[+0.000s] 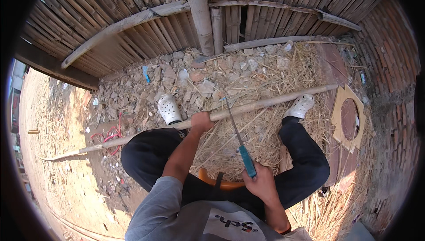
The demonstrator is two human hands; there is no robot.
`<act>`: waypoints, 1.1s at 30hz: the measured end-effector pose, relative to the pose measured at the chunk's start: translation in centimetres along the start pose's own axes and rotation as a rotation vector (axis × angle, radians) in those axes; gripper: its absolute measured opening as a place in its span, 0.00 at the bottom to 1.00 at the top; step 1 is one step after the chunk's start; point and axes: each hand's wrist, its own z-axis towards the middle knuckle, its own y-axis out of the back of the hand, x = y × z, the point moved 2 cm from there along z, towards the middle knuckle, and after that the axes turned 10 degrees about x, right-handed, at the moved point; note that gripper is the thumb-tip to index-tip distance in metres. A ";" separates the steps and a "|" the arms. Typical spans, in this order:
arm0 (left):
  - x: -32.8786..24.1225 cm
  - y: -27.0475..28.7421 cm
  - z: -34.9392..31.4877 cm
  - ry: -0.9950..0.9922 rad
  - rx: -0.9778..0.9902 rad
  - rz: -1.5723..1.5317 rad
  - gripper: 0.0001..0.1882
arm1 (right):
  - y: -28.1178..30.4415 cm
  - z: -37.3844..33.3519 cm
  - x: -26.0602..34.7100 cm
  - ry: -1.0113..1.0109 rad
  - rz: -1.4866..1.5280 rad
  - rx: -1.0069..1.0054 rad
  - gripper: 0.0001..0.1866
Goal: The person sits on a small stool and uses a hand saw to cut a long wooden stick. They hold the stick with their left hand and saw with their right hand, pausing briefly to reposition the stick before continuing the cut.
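A long bamboo pole lies across my lap, running from lower left to upper right over the straw. My left hand grips the pole near its middle. My right hand holds a saw by its teal handle; the thin blade reaches up to the pole and rests on it just right of my left hand. I sit on a low orange stool, legs apart in dark trousers, with white perforated clogs on my feet.
A bamboo fence with thick poles stands ahead. Rubble and straw cover the ground. A brick wall rises on the right, with a plywood piece with a round hole beside it. Sandy ground lies to the left.
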 end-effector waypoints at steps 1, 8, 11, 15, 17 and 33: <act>0.3 -0.2 0.0 -0.018 -0.013 0.000 0.20 | -0.2 0.2 -1.1 -0.019 0.091 0.010 0.09; 0.4 -2.1 -1.4 -0.087 -0.099 0.005 0.21 | -3.8 -7.5 -3.3 0.064 0.142 -0.200 0.09; -0.5 -0.9 -3.2 -0.086 -0.079 0.007 0.22 | -3.2 -10.9 -2.4 0.135 0.271 -0.260 0.07; -1.2 -0.8 -6.1 -0.071 -0.068 0.006 0.23 | -2.0 -11.8 -1.2 0.152 0.297 -0.267 0.05; -1.1 -1.3 -6.7 -0.090 -0.063 -0.010 0.23 | -3.0 -11.1 -2.8 0.176 0.222 -0.270 0.05; -6.3 1.1 -2.2 0.033 0.002 0.072 0.23 | -3.2 -5.0 -13.1 0.045 0.337 -0.236 0.06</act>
